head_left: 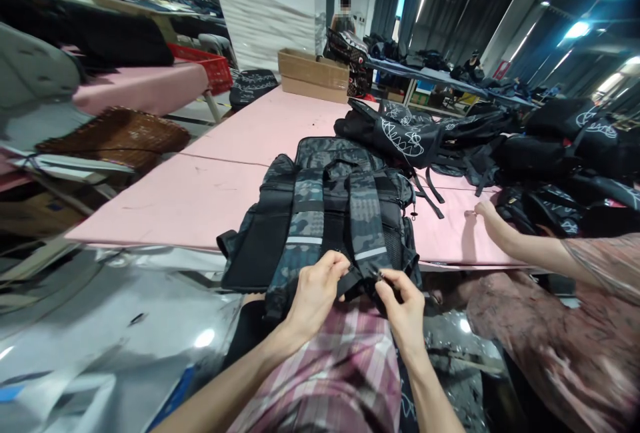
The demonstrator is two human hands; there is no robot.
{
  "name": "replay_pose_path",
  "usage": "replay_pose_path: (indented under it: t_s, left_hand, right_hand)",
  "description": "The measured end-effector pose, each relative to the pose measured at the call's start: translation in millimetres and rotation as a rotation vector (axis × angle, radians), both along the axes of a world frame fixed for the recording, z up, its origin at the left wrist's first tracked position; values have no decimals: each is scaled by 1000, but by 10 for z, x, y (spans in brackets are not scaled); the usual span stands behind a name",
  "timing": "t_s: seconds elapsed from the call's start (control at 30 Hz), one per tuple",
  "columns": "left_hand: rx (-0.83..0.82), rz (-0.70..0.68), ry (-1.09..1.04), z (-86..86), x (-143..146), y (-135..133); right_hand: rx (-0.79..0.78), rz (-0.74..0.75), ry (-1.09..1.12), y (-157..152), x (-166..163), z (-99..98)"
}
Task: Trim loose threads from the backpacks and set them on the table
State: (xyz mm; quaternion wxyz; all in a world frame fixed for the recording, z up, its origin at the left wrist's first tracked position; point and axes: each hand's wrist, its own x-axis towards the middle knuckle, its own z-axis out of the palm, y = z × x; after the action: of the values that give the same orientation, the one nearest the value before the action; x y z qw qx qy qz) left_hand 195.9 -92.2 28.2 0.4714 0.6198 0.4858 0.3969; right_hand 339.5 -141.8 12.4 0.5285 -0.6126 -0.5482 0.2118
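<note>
A dark camouflage backpack lies on the pink-covered table with its two shoulder straps facing up, its lower end at the table's near edge. My left hand is closed in a pinch on a black strap below the shoulder straps. Close beside it on the right, my right hand pinches a small dark piece at the lower end of the right shoulder strap. Whether that piece is a buckle or webbing I cannot tell. Each shoulder strap carries a pale stripe.
Black backpacks with white line drawings are piled on the right of the table. A co-worker's hand rests near them. At the far end stands a cardboard box. A wicker basket and a red crate are at left.
</note>
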Motion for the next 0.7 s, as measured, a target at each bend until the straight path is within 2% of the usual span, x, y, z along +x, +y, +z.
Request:
replay_pose_path:
  t_s: [0.1,0.2,0.27,0.33,0.4,0.43,0.47,0.6,0.67,0.7]
  left_hand:
    - [14,19,-3,31,11,-19]
    - [-26,-14,-42,67,-34,-17]
    - [-154,-156,-129,98,-107,8]
    - [-265,-398,-202,134,-191,45]
    - [-316,-620,-217,164,-255,76]
    - [-339,-672,-222,175,-275,86]
    - [-361,-676,-232,181,-285,91]
    - [-357,-522,-242,177,-281,57]
    - [-228,-470,-121,154,-274,19]
    - [-103,-403,-34,134,-270,-3]
  right_hand:
    - [-104,41,215,82,-63,11]
    - [-68,108,193,122,-137,58]
    - [65,201,137,119,-137,83]
    - [195,321,99,107,-101,86]
    - [259,385,89,104,-57,70]
    - [273,384,88,108,-39,59]
    - [283,375,88,115,-26,49]
    - [299,347,95,141,-20,55]
    - [269,278,115,138,-45,83]
    - [241,228,130,131,-65,98]
